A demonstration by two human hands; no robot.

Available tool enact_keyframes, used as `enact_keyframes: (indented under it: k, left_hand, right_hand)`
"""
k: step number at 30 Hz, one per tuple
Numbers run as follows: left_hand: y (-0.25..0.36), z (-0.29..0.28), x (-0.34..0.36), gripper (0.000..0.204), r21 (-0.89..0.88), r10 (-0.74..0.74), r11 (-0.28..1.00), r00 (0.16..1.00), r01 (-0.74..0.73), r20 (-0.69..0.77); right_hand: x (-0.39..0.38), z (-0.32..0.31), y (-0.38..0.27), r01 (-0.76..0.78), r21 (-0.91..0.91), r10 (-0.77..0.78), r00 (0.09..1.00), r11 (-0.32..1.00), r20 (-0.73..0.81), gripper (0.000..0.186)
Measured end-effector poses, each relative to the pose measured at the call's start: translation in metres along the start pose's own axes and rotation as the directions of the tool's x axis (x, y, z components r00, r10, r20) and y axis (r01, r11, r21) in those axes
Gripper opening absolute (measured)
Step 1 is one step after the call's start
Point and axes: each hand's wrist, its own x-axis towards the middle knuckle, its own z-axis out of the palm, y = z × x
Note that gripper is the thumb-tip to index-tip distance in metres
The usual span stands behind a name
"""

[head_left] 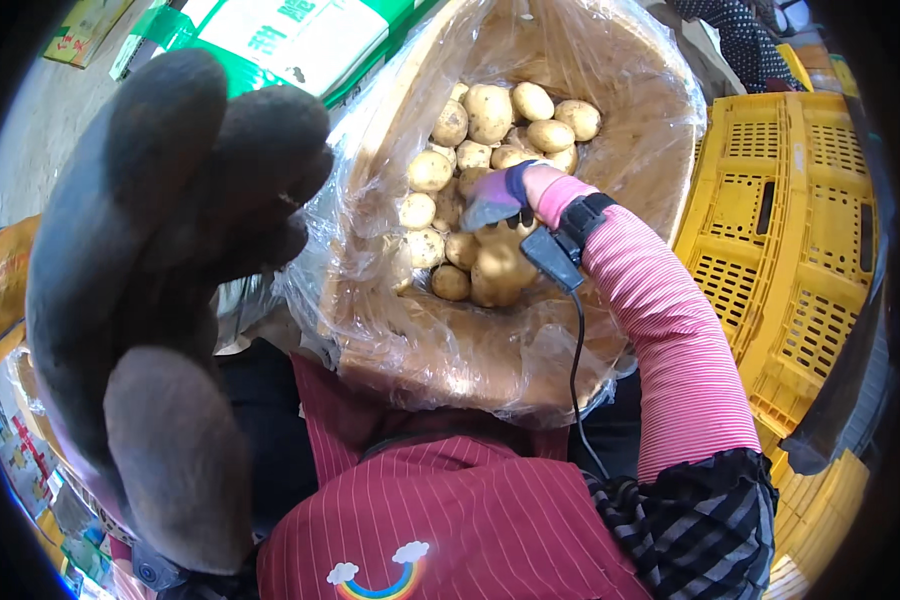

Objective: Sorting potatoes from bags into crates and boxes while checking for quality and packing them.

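Carton of brown cardboard (435, 372), lined with clear, presumably protective plastic film (315, 240), sits at twelve o'clock. Dark-gloved left hand (155, 240) gapes empty at nine; purple-gloved right hand (495, 198), its grip impossible to tell, reaches low since oval tan potatoes (475, 155) lie inside.

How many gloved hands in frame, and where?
2. Left hand: large and close to the camera, at picture left. Right hand: inside the plastic-lined box, at the potatoes, fingertips partly hidden. Neither hand is fully hidden.
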Motion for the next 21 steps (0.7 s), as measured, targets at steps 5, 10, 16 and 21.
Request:
enact_keyframes:
  k: [5,10,16,21]
  left_hand:
    - [-0.007,-0.007,-0.003,0.081,0.099,-0.058,0.993,0.998,0.057,0.014]
    - [-0.012,0.022,-0.004,0.08,-0.049,-0.139,0.99,0.978,0.133,-0.157]
    - [-0.003,0.016,-0.01,0.079,0.03,-0.109,0.993,0.979,0.116,-0.171]
    - [-0.002,0.025,0.005,0.077,-0.089,-0.028,0.995,0.999,0.032,0.037]
  right_hand:
    - [0.006,-0.025,0.064,-0.072,0.577,0.503,0.587,0.813,-0.635,0.077]
    - [0.065,-0.018,0.101,0.007,0.64,0.563,0.468,0.768,-0.681,0.088]
    - [0.06,-0.026,0.066,0.051,0.657,0.568,0.455,0.752,-0.685,0.086]
    - [0.019,0.013,0.047,-0.064,0.562,0.521,0.472,0.825,-0.711,0.084]
